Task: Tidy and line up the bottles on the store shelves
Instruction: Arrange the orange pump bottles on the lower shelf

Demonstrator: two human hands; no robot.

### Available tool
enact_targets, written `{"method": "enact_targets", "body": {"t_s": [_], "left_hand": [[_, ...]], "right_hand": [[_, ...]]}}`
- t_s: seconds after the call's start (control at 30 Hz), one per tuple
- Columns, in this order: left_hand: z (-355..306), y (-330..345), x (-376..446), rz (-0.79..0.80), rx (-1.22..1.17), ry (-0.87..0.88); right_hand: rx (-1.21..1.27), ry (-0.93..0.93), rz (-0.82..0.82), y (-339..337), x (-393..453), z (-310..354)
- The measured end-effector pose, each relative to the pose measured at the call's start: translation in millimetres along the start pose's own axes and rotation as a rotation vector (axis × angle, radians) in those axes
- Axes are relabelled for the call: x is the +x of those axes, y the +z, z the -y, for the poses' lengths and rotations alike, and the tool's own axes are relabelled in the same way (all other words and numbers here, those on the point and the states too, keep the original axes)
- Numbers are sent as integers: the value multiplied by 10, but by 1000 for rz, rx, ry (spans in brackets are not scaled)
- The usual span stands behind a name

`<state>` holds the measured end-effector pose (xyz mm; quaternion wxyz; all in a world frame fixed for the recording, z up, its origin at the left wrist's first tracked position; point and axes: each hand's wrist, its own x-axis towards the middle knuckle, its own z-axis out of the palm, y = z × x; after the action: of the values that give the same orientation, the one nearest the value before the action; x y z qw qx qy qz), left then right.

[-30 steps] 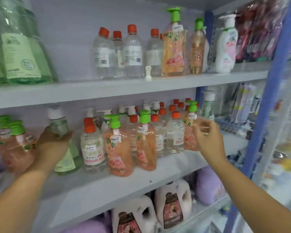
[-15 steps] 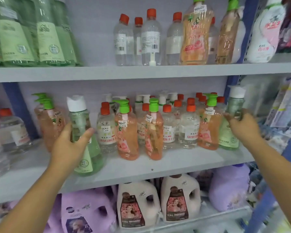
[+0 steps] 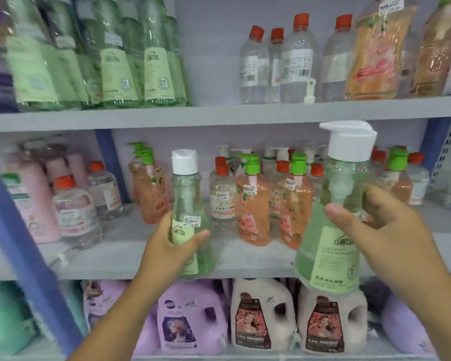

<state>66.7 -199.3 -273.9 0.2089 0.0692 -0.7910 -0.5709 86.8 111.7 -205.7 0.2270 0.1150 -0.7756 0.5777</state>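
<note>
My left hand grips a green bottle with a white cap that stands at the front of the middle shelf. My right hand holds a second, like green bottle lifted in front of that shelf, close to the camera. Behind them stand orange pump bottles with green tops mixed with clear bottles with red caps.
The top shelf carries tall green bottles on the left, clear red-capped bottles and orange bottles on the right. Pink bottles stand at the middle left. Large white jugs and purple jugs fill the bottom shelf. A blue upright crosses the left.
My right hand took the green bottle from the right end of the middle shelf and lifted it out toward me. My left hand kept hold of its bottle. The view swung left.
</note>
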Motion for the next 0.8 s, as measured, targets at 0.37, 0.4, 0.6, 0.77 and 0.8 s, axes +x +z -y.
{"method": "enact_targets", "body": {"t_s": [0.37,0.4,0.6,0.77,0.8], "left_hand": [[-1136,-1351,-597,-53,4,244],[-1322,-1469,-595,-91,-6,284],[-2132,-1932,-63,-262,-52,557],[-2306,-2013,693,-333,86,516],[-2270,-2008,835,-349,122,500]], "right_hand": [[317,-142,275,1069,-98,1554],[316,-204,266,1119,-35,1693],[294,-419,166,1394,639,2444],[173,-384,82,1820,1219,2557],[155,-375,87,1902,1298,2537]]}}
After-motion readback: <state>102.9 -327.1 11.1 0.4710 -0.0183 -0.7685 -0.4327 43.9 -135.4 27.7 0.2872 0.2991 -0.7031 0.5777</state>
